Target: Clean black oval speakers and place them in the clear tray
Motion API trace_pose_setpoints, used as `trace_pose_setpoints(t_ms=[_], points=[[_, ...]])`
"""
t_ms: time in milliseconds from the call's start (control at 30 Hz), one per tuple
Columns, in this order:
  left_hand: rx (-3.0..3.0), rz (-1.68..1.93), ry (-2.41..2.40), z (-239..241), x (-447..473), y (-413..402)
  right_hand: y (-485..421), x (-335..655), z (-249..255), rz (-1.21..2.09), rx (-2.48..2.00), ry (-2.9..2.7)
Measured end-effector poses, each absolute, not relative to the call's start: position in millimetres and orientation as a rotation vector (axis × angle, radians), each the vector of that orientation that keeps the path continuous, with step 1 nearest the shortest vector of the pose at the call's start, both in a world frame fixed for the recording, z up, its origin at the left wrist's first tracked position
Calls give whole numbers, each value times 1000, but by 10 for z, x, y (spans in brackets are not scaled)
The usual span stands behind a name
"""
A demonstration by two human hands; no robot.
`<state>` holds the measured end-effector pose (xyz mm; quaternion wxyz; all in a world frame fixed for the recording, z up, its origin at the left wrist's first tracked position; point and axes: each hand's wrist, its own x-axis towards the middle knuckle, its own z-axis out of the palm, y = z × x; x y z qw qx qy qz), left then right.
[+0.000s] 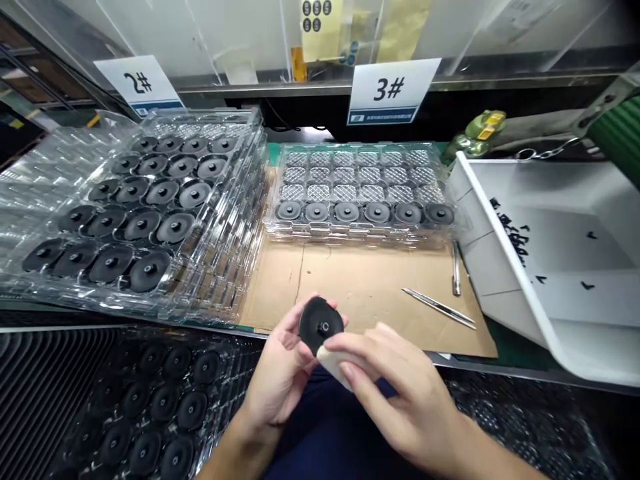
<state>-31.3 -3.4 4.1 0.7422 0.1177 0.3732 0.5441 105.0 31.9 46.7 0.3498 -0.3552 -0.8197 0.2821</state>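
My left hand (285,363) is closed round the rim of a black round disc-shaped part (311,321). A small raised hub stands on the face turned toward me. In my right hand (400,387) a pale, flat, round-edged piece (334,365) is pinched between thumb and fingers. Its tip sits at the disc's lower edge, close to the hub; whether it touches cannot be made out. Beyond my hands, a clear tray (357,177) carries one row of similar black discs along its near side.
Stacked clear trays (220,220) full of black discs rise at left. Tweezers (440,308) and a slim metal tool (456,270) lie on the cardboard (345,277). At right stands a white bin (565,320) with small black pieces. More discs (165,403) sit lower left.
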Motion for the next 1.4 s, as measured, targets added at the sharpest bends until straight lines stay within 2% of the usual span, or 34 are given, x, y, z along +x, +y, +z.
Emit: trace_pose_setpoints(t_ms=[167,300,467,567,633,700,800,867,933,1000,1067,1167,1300,1400], points=[[351,1206,773,154,-200,-17,308,1116,446,518,-927,-1950],[336,1179,751,196,-153,2,232,1208,467,664,-896,-1972],[366,1101,713,190,-49,49,293,1322,471,520,-938,-1910],[290,1056,701,188,-46,60,229,1488,445,637,-887,-2041],[233,1029,723,180,-42,63,199,1594,435,641,-1024,-2093],[186,996,729,174,-16,68,243,1653,439,507,-1160,-2115],[140,898,714,177,24,74,425,1670,434,387,-869,-2180],[158,855,696,171,24,68,537,1671,416,570,-651,-2199],[209,832,664,139,8,57,578,1664,401,758,-753,-2188],[230,845,638,86,-3,45,554,1640,399,722,-961,-2151],[212,865,638,36,3,40,526,1619,394,618,-927,-2120],[180,872,611,18,22,59,591,1682,298,810,-832,-2065],[130,872,551,79,6,116,682,1943,-46,1170,-1449,-1708],[107,906,534,91,-18,140,473,2050,-375,1471,-1637,-1479]])
